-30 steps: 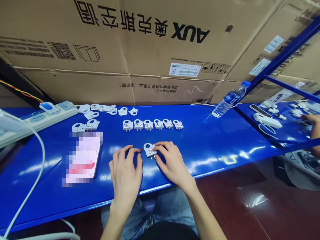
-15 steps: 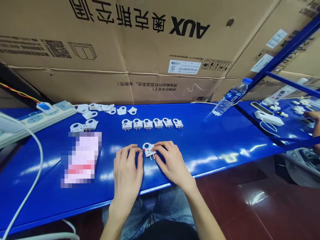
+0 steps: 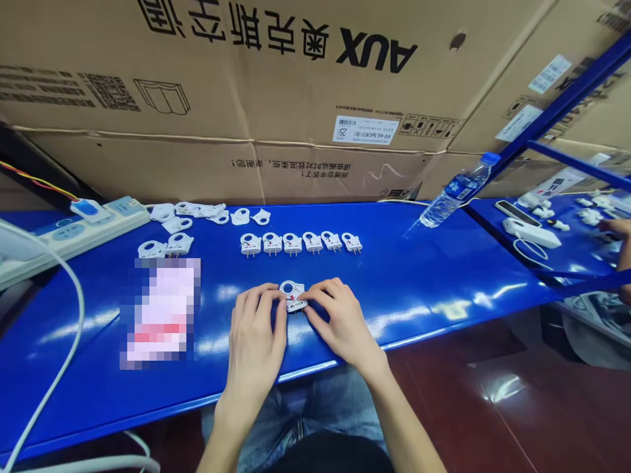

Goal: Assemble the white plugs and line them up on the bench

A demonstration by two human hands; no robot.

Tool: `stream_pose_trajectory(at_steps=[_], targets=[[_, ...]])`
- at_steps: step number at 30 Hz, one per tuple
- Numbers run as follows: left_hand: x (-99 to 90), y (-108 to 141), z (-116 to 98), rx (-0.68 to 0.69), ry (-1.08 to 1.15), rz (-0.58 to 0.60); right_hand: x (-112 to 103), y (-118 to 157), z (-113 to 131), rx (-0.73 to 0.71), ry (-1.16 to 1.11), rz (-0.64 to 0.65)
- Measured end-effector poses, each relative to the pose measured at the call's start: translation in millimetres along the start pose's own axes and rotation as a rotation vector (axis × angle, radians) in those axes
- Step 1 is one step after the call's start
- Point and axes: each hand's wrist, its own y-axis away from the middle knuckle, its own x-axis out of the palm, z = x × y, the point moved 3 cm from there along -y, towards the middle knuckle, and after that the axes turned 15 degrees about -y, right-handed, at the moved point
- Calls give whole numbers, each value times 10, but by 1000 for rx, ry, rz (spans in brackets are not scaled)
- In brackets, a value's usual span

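On blue workbench [image 3: 419,276] | left hand [image 3: 254,341], right hand [image 3: 340,322] grasp one plug [image 3: 293,295] | six plugs [image 3: 292,244] beyond

AUX cardboard carton [image 3: 296,98] behind | power strip [image 3: 73,226] left | water bottle [image 3: 456,194], apparently plastic, right

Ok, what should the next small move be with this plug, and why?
Probably set the white plug, held between your left hand and right hand, at the right end of the row of plugs: it looks much like those six, which lie evenly spaced with prongs toward you.
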Motion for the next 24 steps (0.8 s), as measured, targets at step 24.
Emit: stream_pose_trajectory(at_steps=[24], targets=[[-12, 10, 8, -48, -2, 22, 5, 18, -5, -46, -14, -4]])
